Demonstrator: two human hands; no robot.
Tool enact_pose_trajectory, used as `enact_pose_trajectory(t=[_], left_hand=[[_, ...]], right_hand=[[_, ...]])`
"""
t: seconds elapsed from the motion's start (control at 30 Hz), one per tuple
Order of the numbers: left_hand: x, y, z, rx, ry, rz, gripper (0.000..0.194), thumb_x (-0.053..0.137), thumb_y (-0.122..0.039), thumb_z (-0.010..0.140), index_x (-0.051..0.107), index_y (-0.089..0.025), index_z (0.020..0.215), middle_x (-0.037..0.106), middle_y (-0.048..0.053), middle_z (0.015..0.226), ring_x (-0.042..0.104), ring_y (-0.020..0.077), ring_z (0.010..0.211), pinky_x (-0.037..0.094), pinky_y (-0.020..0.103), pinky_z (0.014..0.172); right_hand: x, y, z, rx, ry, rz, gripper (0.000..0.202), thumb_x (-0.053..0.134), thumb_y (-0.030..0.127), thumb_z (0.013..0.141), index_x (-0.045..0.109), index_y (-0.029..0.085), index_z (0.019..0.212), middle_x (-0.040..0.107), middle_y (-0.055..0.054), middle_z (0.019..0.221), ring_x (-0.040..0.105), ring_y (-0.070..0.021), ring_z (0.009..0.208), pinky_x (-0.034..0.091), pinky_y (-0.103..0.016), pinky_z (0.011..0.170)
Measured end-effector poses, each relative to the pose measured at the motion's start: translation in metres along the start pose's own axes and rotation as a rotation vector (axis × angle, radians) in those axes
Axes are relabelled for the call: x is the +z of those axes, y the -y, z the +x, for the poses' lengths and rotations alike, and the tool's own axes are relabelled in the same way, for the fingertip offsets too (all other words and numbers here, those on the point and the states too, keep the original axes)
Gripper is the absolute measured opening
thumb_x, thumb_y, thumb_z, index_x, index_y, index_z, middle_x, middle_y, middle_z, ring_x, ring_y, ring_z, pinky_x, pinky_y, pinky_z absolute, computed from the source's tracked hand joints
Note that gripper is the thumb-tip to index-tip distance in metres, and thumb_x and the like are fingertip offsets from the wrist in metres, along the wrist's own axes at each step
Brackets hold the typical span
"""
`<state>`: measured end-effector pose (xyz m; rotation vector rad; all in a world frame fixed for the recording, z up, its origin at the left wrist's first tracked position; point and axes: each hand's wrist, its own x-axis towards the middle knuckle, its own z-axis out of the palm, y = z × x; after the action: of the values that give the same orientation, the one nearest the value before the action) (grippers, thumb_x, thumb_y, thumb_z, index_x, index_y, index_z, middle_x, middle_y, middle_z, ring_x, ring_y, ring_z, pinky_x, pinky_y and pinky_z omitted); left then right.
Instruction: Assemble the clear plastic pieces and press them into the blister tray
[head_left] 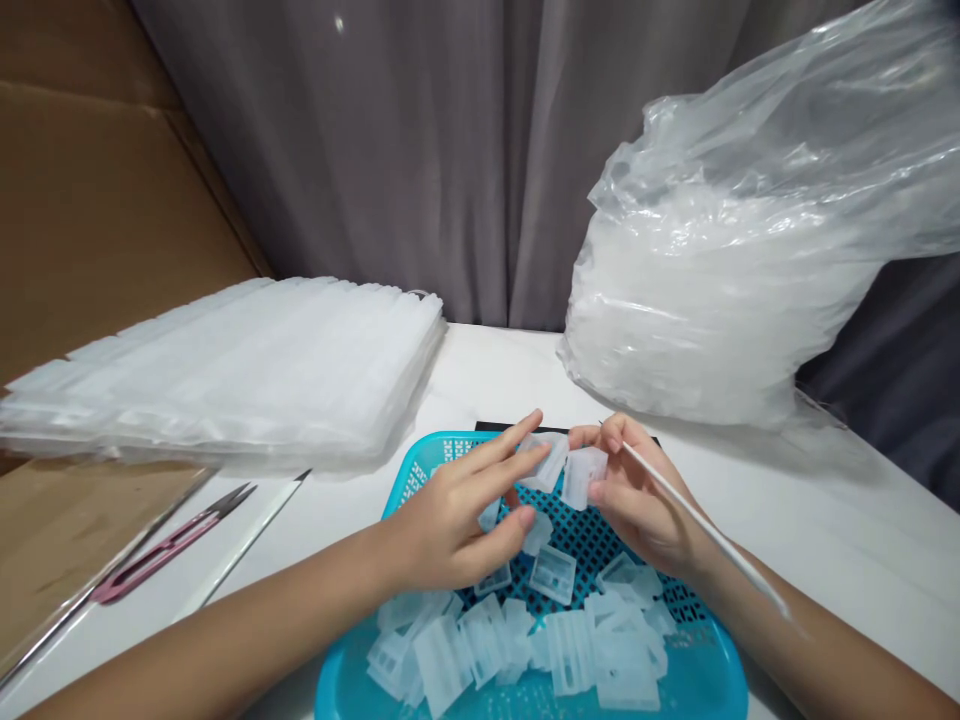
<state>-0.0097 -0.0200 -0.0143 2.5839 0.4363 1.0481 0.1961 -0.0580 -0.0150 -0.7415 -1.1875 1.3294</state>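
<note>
A blue perforated basket (529,700) holds many small translucent plastic pieces (574,650). Over its far part, my right hand (637,490) pinches one translucent piece (583,478) between thumb and fingers. A thin white stick (705,525) also lies across that hand, pointing back over the wrist. To the left, my left hand (465,510) has its fingers spread, their tips beside another translucent piece (545,462) near the basket's far edge. Whether the left fingertips touch that piece is unclear.
Flat white plastic bundles (247,370) lie at the left. Nearer are pink-handled snips (172,548), a thin rod (251,540) and cardboard (82,530). A large clear bag of white material (697,310) stands on the white table (495,375) at the right, before a grey curtain (390,150).
</note>
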Motion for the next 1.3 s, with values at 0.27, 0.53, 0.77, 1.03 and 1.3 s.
enact_pose_trajectory(t=[0.27,0.53,0.77,1.03,1.3], left_hand=[[-0.005,-0.003,0.007,-0.021,-0.172,0.002,0.027,0.062,-0.041,0.087,0.064,-0.019,0.102,0.049,0.003,0.087,0.054,0.0106,0.070,0.053,0.020,0.060],[0.000,-0.007,0.002,0.038,-0.291,0.027,0.014,0.064,-0.034,0.086,0.064,-0.020,0.082,0.036,0.003,0.092,0.049,0.0165,0.095,0.055,0.036,0.091],[-0.002,-0.012,-0.007,0.068,-0.268,0.308,0.002,0.061,-0.019,0.088,0.060,-0.019,0.086,0.034,0.005,0.098,0.045,0.0176,0.093,0.053,0.031,0.081],[-0.009,-0.024,0.000,0.320,-0.227,0.538,0.008,0.060,-0.011,0.086,0.060,-0.012,0.094,0.050,0.005,0.084,0.051,0.0151,0.074,0.047,0.029,0.062],[-0.011,-0.035,0.006,0.299,-0.108,0.475,0.018,0.046,-0.007,0.093,0.055,-0.013,0.107,0.062,0.005,0.077,0.055,0.0155,0.065,0.048,0.027,0.055]], right_hand=[[-0.005,-0.001,0.002,0.068,0.011,0.217,0.051,0.081,0.026,0.062,0.032,0.024,0.077,0.062,0.001,0.093,0.062,-0.0105,0.070,0.051,-0.020,0.056],[-0.002,-0.006,-0.004,-0.162,-0.057,0.007,0.044,0.076,0.030,0.070,0.032,0.025,0.074,0.067,0.000,0.093,0.065,-0.0161,0.069,0.060,-0.035,0.060],[0.007,-0.002,-0.019,-0.780,-0.031,-0.879,0.026,0.057,0.005,0.077,0.039,0.023,0.072,0.071,-0.004,0.107,0.065,-0.0197,0.081,0.052,-0.043,0.080],[0.000,-0.009,-0.026,-0.976,0.063,-1.176,0.028,0.056,0.001,0.077,0.059,0.025,0.092,0.074,-0.001,0.095,0.061,-0.0170,0.072,0.039,-0.051,0.094],[0.005,-0.001,-0.038,-1.079,0.027,-1.269,0.021,0.054,0.008,0.077,0.049,0.021,0.062,0.070,0.000,0.113,0.061,-0.0165,0.076,0.034,-0.039,0.075]])
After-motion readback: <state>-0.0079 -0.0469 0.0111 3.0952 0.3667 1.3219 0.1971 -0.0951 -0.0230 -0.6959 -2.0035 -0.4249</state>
